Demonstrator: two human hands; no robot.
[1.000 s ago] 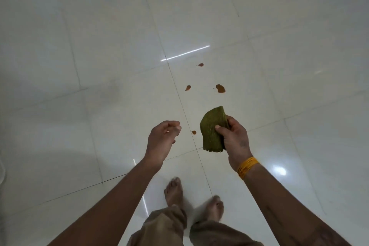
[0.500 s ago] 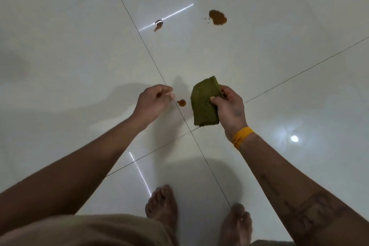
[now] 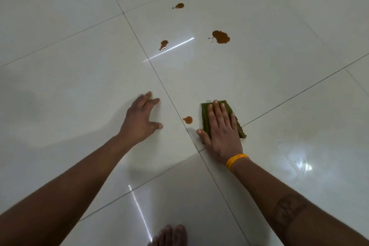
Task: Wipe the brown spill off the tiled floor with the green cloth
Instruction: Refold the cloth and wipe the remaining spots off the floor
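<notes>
Right hand flat, pressing green cloth | left hand spread, empty | nearest brown spill just beside thumb | cloth soft, light; likely bunches: press centrally.

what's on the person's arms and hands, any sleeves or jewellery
Both forearms are bare, with no sleeves in view. The right hand has a yellow-orange band at the wrist and a dark tattoo on the forearm. The left hand wears nothing visible.
</notes>
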